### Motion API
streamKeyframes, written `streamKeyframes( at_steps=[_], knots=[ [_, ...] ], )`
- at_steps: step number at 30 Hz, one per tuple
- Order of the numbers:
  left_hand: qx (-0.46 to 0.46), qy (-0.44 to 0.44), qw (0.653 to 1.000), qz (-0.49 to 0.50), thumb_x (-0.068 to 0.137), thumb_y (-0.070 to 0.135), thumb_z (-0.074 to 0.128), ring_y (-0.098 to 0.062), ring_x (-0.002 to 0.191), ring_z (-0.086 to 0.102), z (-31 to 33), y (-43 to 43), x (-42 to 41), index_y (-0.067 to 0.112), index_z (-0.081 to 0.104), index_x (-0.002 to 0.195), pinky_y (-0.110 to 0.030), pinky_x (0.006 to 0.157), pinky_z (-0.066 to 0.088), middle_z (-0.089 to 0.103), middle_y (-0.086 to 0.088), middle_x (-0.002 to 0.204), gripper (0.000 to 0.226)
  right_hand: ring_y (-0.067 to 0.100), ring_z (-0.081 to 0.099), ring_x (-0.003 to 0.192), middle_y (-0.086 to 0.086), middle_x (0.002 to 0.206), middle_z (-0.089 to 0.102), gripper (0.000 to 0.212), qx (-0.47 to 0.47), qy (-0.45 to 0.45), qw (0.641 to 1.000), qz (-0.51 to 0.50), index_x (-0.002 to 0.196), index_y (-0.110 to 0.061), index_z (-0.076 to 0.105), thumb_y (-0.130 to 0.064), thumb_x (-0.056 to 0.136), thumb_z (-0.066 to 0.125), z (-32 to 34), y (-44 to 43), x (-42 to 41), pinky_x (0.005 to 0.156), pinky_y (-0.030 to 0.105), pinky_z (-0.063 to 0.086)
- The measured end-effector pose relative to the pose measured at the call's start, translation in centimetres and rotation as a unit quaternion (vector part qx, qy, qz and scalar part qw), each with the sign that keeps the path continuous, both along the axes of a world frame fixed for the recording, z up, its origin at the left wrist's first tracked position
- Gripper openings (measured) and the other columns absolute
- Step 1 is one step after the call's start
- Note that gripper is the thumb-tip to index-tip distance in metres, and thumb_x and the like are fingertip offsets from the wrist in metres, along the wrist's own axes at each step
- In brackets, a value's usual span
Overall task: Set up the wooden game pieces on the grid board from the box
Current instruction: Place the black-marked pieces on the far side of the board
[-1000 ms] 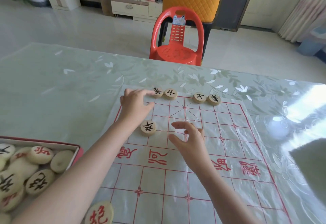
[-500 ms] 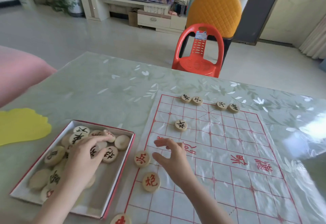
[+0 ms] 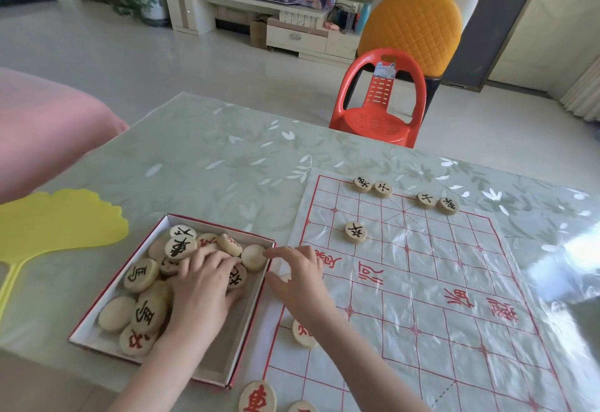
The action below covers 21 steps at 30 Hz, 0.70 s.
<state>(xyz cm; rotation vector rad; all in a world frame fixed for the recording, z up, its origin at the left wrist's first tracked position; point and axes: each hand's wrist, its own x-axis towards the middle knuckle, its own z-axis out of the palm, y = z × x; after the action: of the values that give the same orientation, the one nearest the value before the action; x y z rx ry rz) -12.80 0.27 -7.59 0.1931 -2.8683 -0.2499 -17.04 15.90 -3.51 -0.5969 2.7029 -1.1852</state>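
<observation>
The open red-edged box [image 3: 246, 324] sits at the near left of the table, with several round wooden pieces [image 3: 180, 247] in it, marked in black or red. My left hand [image 3: 204, 285] lies palm down on the pile, fingers bent over the pieces; any grip is hidden. My right hand [image 3: 300, 280] hovers with fingers spread at the box's right edge, its index finger by a blank piece [image 3: 254, 257]. On the grid board [image 3: 438, 281], black-marked pieces [image 3: 383, 189] line the far edge and one [image 3: 355, 231] sits further in. Red-marked pieces [image 3: 303, 333] lie at the board's near left.
A yellow leaf-shaped fan [image 3: 58, 220] lies left of the box. Something pink [image 3: 48, 126] rises at the table's left edge. A red plastic chair [image 3: 378, 100] stands beyond the far edge. The table [image 3: 211, 158] has a glossy leaf-patterned cover.
My left hand left the board's far row and went down into the box. My right hand moved left from the board's middle to the box's edge. The view swung left.
</observation>
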Motion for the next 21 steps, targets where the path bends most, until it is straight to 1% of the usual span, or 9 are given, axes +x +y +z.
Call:
streamKeyframes(
  at_steps=[1, 4, 5, 7, 10, 14, 18, 19, 21],
  knots=[
    [-0.001, 0.0, 1.0, -0.001, 0.04, 0.03, 0.09, -0.022, 0.097, 0.057, 0.0, 0.1, 0.0, 0.024, 0.07, 0.091, -0.032, 0.079, 0.028, 0.067, 0.008, 0.089, 0.055, 0.013, 0.031, 0.111, -0.028, 0.095, 0.047, 0.034, 0.016, 0.026, 0.999, 0.009, 0.119, -0.025, 0.058, -0.017, 0.086, 0.054, -0.1, -0.6, -0.2, 0.09, 0.022, 0.02],
    [0.041, 0.009, 0.999, 0.01, 0.042, 0.022, 0.09, -0.025, 0.095, 0.06, 0.4, 0.2, 0.3, 0.023, 0.068, 0.095, -0.037, 0.081, 0.04, 0.069, 0.005, 0.092, 0.057, 0.023, 0.037, 0.113, -0.005, 0.114, 0.063, 0.034, 0.111, 0.11, 0.986, 0.053, 0.114, -0.018, 0.061, -0.014, 0.082, 0.053, -0.8, -2.3, -1.1, 0.088, 0.027, 0.02],
    [0.065, 0.018, 0.998, 0.015, 0.044, 0.02, 0.089, -0.027, 0.094, 0.061, 0.7, 0.3, 0.4, 0.022, 0.068, 0.097, -0.04, 0.08, 0.045, 0.069, 0.002, 0.095, 0.057, 0.025, 0.041, 0.108, -0.001, 0.109, 0.065, 0.032, 0.162, 0.139, 0.975, 0.059, 0.108, -0.016, 0.063, -0.016, 0.077, 0.057, -1.0, -2.7, -1.3, 0.087, 0.029, 0.021],
    [0.114, 0.043, 0.992, 0.025, 0.049, 0.017, 0.088, -0.027, 0.094, 0.061, 1.2, 0.4, 0.6, 0.02, 0.067, 0.101, -0.041, 0.081, 0.048, 0.066, 0.001, 0.099, 0.055, 0.022, 0.053, 0.089, -0.005, 0.084, 0.067, 0.029, 0.249, 0.177, 0.951, 0.042, 0.083, -0.021, 0.067, -0.027, 0.054, 0.071, -1.2, -3.6, -1.5, 0.076, 0.026, 0.022],
    [0.193, 0.091, 0.976, 0.043, 0.055, 0.013, 0.085, -0.024, 0.094, 0.061, 1.8, 0.8, 1.2, 0.021, 0.065, 0.103, -0.037, 0.08, 0.048, 0.063, 0.003, 0.103, 0.053, 0.017, 0.056, 0.071, -0.008, 0.059, 0.057, 0.031, 0.314, 0.211, 0.925, 0.035, 0.055, -0.025, 0.059, -0.025, 0.029, 0.076, -1.3, -5.0, -1.5, 0.067, 0.027, 0.022],
    [0.256, 0.14, 0.955, 0.058, 0.06, 0.007, 0.081, -0.021, 0.095, 0.06, 2.5, 1.7, 2.1, 0.017, 0.065, 0.103, -0.019, 0.078, 0.041, 0.062, 0.0, 0.106, 0.047, 0.017, 0.057, 0.069, -0.005, 0.053, 0.053, 0.021, 0.319, 0.26, 0.911, 0.027, 0.052, -0.023, 0.056, -0.017, 0.037, 0.071, -1.5, -5.5, -1.5, 0.067, 0.026, 0.024],
    [0.277, 0.136, 0.949, 0.061, 0.062, 0.006, 0.08, -0.023, 0.091, 0.061, 2.4, 1.6, 2.7, 0.019, 0.064, 0.105, -0.022, 0.075, 0.044, 0.061, 0.002, 0.105, 0.048, 0.021, 0.054, 0.076, -0.005, 0.053, 0.054, 0.009, 0.296, 0.277, 0.913, 0.047, 0.06, -0.022, 0.056, -0.013, 0.059, 0.06, -2.5, -4.9, -2.2, 0.069, 0.028, 0.023],
    [0.28, 0.138, 0.948, 0.061, 0.062, 0.006, 0.08, -0.022, 0.092, 0.061, 2.3, 1.5, 2.8, 0.019, 0.063, 0.105, -0.021, 0.077, 0.043, 0.061, 0.001, 0.105, 0.049, 0.023, 0.055, 0.079, -0.003, 0.057, 0.057, 0.011, 0.27, 0.26, 0.927, 0.024, 0.067, -0.02, 0.059, -0.011, 0.066, 0.054, -2.8, -4.5, -2.5, 0.07, 0.029, 0.022],
    [0.293, 0.138, 0.944, 0.065, 0.062, 0.005, 0.08, -0.021, 0.095, 0.059, 2.2, 1.4, 2.9, 0.018, 0.063, 0.106, -0.018, 0.081, 0.039, 0.06, 0.001, 0.104, 0.049, 0.027, 0.05, 0.096, 0.006, 0.077, 0.063, 0.024, 0.2, 0.205, 0.958, 0.011, 0.098, -0.013, 0.06, -0.005, 0.079, 0.047, -3.2, -3.7, -2.6, 0.076, 0.031, 0.019]
  ],
)
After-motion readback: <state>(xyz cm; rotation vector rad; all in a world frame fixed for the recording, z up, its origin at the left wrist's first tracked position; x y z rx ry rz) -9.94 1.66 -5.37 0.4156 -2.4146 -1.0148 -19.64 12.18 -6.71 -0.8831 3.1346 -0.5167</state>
